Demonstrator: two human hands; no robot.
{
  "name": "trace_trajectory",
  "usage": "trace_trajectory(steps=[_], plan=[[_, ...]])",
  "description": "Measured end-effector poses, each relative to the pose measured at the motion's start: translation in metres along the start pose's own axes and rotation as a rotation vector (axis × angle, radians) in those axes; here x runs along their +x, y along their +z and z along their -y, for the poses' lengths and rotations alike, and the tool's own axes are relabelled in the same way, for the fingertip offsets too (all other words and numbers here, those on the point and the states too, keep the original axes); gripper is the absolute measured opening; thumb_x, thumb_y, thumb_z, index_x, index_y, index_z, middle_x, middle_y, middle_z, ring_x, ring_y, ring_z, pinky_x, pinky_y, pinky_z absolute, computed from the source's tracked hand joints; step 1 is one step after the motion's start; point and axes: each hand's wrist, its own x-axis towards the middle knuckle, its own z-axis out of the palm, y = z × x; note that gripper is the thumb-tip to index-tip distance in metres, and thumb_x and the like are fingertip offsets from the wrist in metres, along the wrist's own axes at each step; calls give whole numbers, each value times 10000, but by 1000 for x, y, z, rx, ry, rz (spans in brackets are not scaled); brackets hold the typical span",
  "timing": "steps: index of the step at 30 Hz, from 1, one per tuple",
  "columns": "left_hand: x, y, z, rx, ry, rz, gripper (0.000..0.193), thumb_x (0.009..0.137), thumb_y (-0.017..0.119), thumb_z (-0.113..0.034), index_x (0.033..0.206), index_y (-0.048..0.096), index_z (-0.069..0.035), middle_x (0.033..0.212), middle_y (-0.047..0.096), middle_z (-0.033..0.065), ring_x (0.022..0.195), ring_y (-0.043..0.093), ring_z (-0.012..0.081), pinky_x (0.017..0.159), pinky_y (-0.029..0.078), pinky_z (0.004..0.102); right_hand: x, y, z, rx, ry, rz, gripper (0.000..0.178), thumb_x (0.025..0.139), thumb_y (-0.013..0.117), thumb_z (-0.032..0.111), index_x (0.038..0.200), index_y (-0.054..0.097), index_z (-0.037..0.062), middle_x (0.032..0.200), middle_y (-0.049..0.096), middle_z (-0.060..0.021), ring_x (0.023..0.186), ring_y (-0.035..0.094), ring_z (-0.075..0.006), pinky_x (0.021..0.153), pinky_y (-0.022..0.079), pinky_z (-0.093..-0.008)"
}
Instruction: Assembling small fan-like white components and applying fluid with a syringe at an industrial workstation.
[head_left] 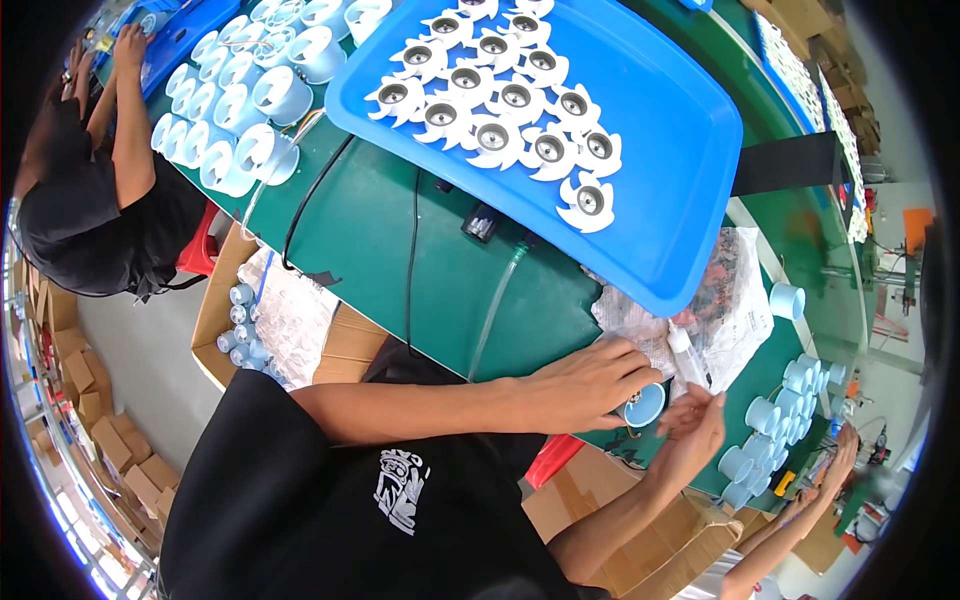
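My left hand [585, 388] is closed round a small light blue cup-shaped housing [646, 406] at the table's near edge. Metal parts and a thin wire show at the cup's left side, partly behind my fingers. Just right of the cup, my right hand [692, 422] is closed with its fingertips pressed together. What it pinches is too small or hidden to make out. A white translucent tube-shaped bottle [689, 358] slants just above my right fingertips; I cannot tell whether they touch it. Beneath the bottle lies a clear plastic bag [735, 300] with reddish contents.
A blue tray [665, 130] of several white fan impellers [493, 137] stands ahead. Light blue housings stand far left [283, 95] and right [763, 415]. A black cable [310, 195] and clear hose [492, 310] cross the green table [370, 240]. Co-workers sit at both sides.
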Motion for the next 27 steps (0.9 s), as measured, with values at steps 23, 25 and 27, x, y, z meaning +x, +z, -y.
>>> trace_trajectory(steps=[23, 25, 27], plan=[[-3, -3, -2, 23, 1, 12, 574, 752, 754, -208, 1226, 501, -6, 1168, 518, 136, 1139, 465, 311, 982, 401, 417, 70, 171, 106, -1203, -1675, 475, 100, 698, 628, 66, 797, 611, 68, 819, 579, -50, 794, 585, -207, 696, 468, -341], [-2, -1, -2, 30, 7, 14, 570, 756, 751, -213, 1224, 502, -6, 1170, 518, 137, 1139, 464, 311, 984, 401, 417, 73, 170, 107, -1240, -1706, 452, 106, 693, 629, 63, 797, 614, 79, 818, 582, -38, 816, 585, -186, 710, 448, -314], [-1, 0, -2, 38, 7, 12, 565, 759, 749, -218, 1222, 503, -7, 1172, 518, 138, 1140, 463, 312, 986, 400, 418, 75, 169, 108, -1279, -1770, 473, 96, 705, 627, 75, 800, 616, 82, 808, 582, -38, 810, 587, -183, 706, 441, -311]])
